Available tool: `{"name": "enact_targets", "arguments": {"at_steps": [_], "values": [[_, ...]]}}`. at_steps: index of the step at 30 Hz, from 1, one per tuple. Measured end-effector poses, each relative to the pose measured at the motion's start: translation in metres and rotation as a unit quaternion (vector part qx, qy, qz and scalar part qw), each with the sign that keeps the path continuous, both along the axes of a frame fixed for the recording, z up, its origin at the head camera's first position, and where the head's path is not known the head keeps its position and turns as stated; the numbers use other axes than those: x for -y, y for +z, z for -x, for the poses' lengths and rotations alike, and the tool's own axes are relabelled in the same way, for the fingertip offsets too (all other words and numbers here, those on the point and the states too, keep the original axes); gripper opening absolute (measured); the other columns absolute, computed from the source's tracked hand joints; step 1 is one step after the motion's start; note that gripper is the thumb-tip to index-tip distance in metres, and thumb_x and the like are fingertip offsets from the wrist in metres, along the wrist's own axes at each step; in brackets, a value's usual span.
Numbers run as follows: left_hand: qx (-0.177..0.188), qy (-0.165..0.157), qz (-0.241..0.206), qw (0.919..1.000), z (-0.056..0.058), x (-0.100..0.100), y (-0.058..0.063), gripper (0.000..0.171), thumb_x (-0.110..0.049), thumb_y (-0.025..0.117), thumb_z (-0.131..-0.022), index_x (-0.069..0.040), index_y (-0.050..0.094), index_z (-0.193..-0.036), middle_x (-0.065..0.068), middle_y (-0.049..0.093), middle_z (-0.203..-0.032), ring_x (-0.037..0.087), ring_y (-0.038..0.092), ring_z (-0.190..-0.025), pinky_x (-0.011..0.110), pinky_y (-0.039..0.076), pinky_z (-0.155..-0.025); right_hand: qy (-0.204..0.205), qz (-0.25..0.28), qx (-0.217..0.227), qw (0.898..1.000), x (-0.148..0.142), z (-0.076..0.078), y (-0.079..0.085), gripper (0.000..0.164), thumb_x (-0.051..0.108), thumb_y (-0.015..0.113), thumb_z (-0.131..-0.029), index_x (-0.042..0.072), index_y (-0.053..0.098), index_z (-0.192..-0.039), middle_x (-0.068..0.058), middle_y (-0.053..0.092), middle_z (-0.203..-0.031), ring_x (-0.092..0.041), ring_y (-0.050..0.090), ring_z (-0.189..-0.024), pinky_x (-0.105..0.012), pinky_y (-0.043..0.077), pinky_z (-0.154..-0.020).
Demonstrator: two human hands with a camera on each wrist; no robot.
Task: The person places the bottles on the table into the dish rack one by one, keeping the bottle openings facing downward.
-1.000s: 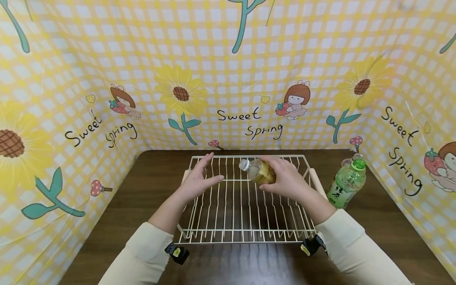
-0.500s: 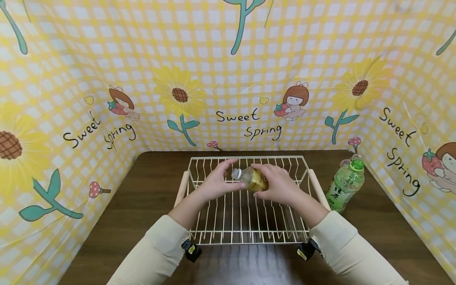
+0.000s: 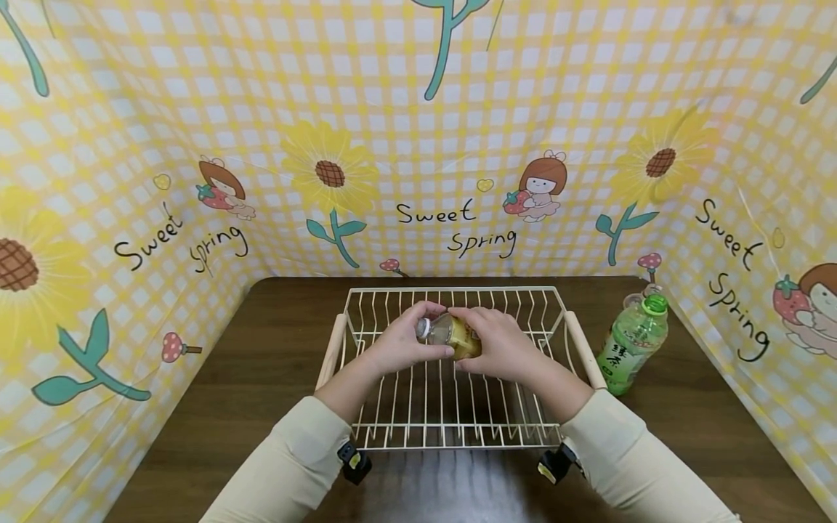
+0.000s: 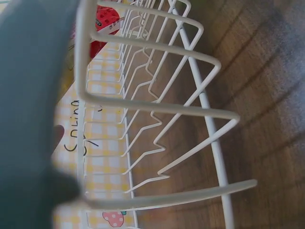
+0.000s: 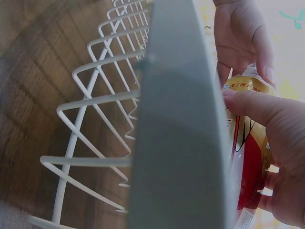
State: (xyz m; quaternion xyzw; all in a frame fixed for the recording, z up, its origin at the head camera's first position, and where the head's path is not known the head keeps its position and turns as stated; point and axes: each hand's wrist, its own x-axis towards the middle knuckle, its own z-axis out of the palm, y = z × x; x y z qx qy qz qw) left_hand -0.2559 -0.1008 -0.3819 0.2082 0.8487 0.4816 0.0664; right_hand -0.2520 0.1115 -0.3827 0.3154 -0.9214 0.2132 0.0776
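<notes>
A small clear plastic bottle (image 3: 461,338) with a yellow label and a white cap lies tilted above the rack, its cap toward the left. My right hand (image 3: 505,343) grips the labelled body, thumb on the near side and fingers over the far side. Around the neck and shoulder, my left hand (image 3: 400,341) holds the same bottle between thumb and fingers. From the right wrist, the bottle's label (image 5: 250,148) shows gold and red, with the left hand (image 5: 243,36) at the cap end. Below both hands stands a cream wire dish rack (image 3: 451,289).
Wooden handles (image 3: 585,349) run along both sides of the rack. A green tea bottle (image 3: 633,350) stands right of it on the dark wooden table (image 3: 216,407), with another clear item partly hidden behind. A yellow checked cloth (image 3: 418,145) encloses the table's back and sides.
The right hand has carried the bottle left and slightly nearer. My left hand has moved right from beside the bottle and now holds its neck end.
</notes>
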Motion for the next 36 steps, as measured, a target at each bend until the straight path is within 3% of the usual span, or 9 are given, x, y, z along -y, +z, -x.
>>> {"name": "enact_targets", "arguments": {"at_steps": [9,22,29,36], "values": [[-0.005,0.017,-0.002,0.9998,-0.003,-0.001,-0.003,0.056,-0.019,0.081,-0.080,-0.010,0.052,-0.127,0.008,0.059,-0.124,0.020,0.059,-0.107,0.033,0.051,-0.090,-0.003,-0.005,0.006,1.000,0.004,-0.002,0.000,0.083,0.035,0.084,-0.071,0.016,0.048,-0.143,-0.011,0.061,-0.130,-0.033,0.056,-0.119,-0.058,0.042,-0.100],[0.023,0.044,-0.078,0.9957,-0.007,0.004,-0.003,0.056,-0.014,0.078,-0.082,-0.004,0.049,-0.130,0.017,0.058,-0.125,0.025,0.062,-0.105,0.030,0.055,-0.084,-0.018,0.055,0.015,0.998,-0.001,-0.004,0.000,0.090,0.037,0.085,-0.072,0.013,0.043,-0.147,-0.014,0.053,-0.142,-0.034,0.050,-0.129,-0.057,0.038,-0.107],[0.031,0.084,-0.132,0.9872,-0.009,0.008,0.000,0.059,-0.009,0.075,-0.083,-0.003,0.046,-0.133,0.018,0.053,-0.129,0.021,0.061,-0.103,0.026,0.053,-0.082,-0.047,0.125,0.006,0.991,-0.009,-0.005,0.005,0.087,0.033,0.086,-0.073,0.013,0.043,-0.146,-0.014,0.050,-0.144,-0.036,0.046,-0.131,-0.057,0.037,-0.108],[0.034,0.111,-0.200,0.9729,-0.007,0.013,0.001,0.059,-0.003,0.071,-0.084,-0.002,0.042,-0.135,0.015,0.047,-0.130,0.019,0.060,-0.101,0.021,0.054,-0.078,-0.104,0.201,0.005,0.974,-0.014,-0.006,0.006,0.083,0.028,0.085,-0.075,0.009,0.043,-0.144,-0.016,0.045,-0.147,-0.039,0.039,-0.135,-0.060,0.036,-0.108]]}}
